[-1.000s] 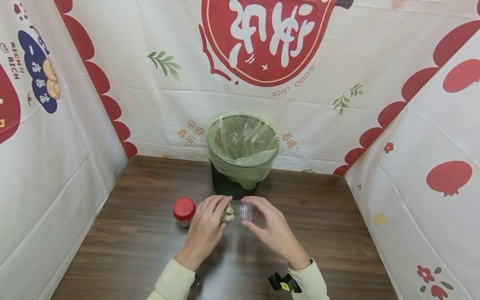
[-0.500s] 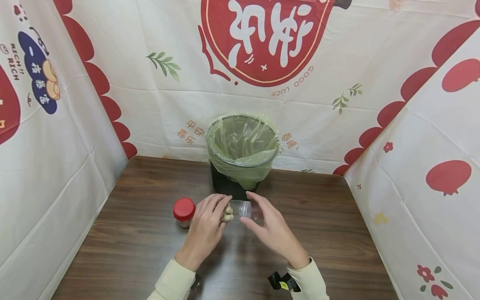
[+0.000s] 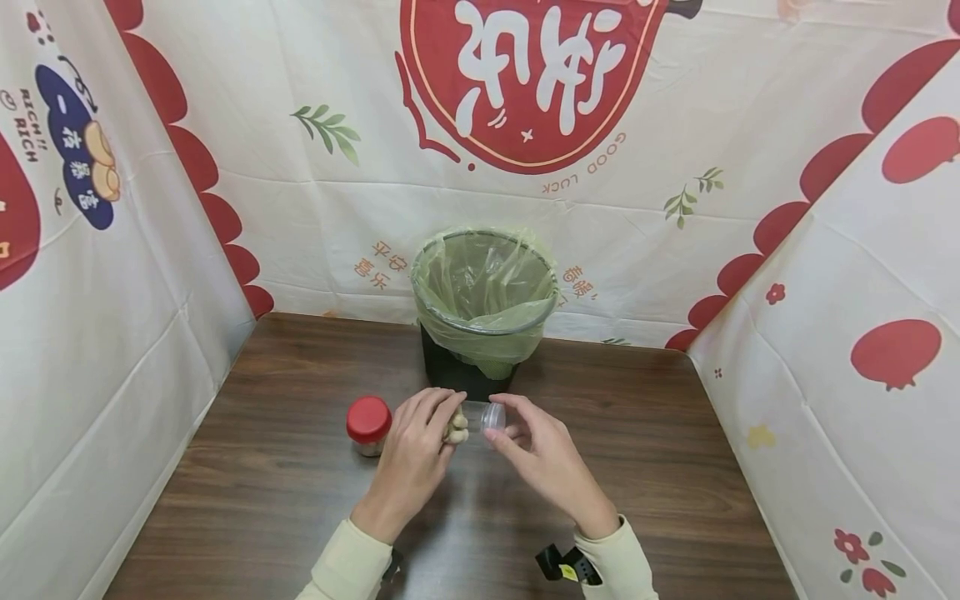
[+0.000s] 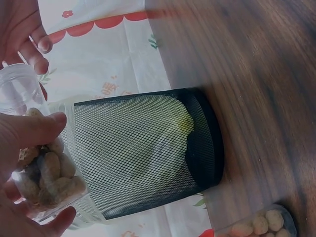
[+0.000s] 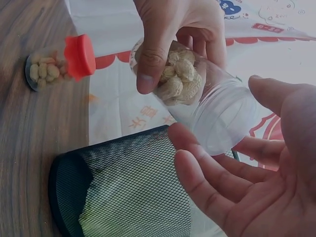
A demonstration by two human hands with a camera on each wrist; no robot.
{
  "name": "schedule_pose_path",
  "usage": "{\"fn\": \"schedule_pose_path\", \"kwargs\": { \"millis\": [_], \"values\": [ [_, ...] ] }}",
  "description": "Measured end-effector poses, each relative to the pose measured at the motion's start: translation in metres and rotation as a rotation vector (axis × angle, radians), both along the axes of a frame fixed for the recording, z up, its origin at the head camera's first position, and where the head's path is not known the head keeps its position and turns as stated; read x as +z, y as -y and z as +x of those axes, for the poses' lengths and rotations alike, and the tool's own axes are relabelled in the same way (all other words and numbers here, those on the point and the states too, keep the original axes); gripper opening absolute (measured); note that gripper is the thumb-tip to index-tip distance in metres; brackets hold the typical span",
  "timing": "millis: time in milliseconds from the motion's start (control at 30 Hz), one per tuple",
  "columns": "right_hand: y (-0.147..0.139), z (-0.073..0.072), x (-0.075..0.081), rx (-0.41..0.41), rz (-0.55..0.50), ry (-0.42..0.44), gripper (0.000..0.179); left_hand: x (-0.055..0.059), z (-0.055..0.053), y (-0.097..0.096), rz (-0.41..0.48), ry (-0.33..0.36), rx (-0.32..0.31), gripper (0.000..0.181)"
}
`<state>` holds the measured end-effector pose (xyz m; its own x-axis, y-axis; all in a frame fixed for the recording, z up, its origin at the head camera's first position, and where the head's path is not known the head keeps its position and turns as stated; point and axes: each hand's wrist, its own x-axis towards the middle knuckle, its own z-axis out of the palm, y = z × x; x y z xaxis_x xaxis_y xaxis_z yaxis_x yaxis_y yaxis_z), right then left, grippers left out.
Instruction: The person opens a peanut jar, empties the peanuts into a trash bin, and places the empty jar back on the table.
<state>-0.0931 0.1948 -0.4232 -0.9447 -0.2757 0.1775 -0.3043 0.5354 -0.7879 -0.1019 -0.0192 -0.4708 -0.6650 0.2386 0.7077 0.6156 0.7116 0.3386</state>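
Bright, even head view, soft sheen on table [image 3: 637, 433], dimmer, hazy wrist views

Brown wood-grain surface [image 3: 285, 508] below the left grip [image 3: 415, 446] and right grip [image 3: 546, 454], red-lidded jar [image 3: 368, 419] of tan nut-like pieces [image 5: 47, 70] upright just left of the left grip, black mesh bin [image 3: 459, 372] with green liner [image 3: 486, 323] just beyond both grips

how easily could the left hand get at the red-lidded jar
Probably not without letting go first: the left hand grips the clear jar of peanuts, though the red-lidded jar stands close beside that hand.
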Motion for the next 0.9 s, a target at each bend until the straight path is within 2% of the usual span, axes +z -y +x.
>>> {"fn": "schedule_pose_path", "kwargs": {
  "millis": [200,400,600,733,900],
  "values": [
    [-0.0008,0.0003,0.0007,0.014,0.043,-0.111,0.049,0.0018,0.0016,0.0009,0.009,0.054,-0.010,0.068],
    [-0.0030,-0.0009,0.0004,0.071,0.054,-0.154,0.052,0.0041,0.0045,0.0014,0.016,0.167,-0.032,0.074],
    [-0.0057,-0.0016,0.0007,0.129,0.110,-0.247,0.053,0.0043,0.0066,0.0011,-0.002,0.261,-0.037,0.075],
    [-0.0075,-0.0016,0.0023,0.160,0.104,-0.263,0.058,0.0045,0.0055,0.0006,0.003,0.261,-0.034,0.075],
    [-0.0083,-0.0014,0.0049,0.127,0.103,-0.163,0.072,0.0072,0.0030,0.0005,0.047,0.215,-0.031,0.074]
  ]
}}
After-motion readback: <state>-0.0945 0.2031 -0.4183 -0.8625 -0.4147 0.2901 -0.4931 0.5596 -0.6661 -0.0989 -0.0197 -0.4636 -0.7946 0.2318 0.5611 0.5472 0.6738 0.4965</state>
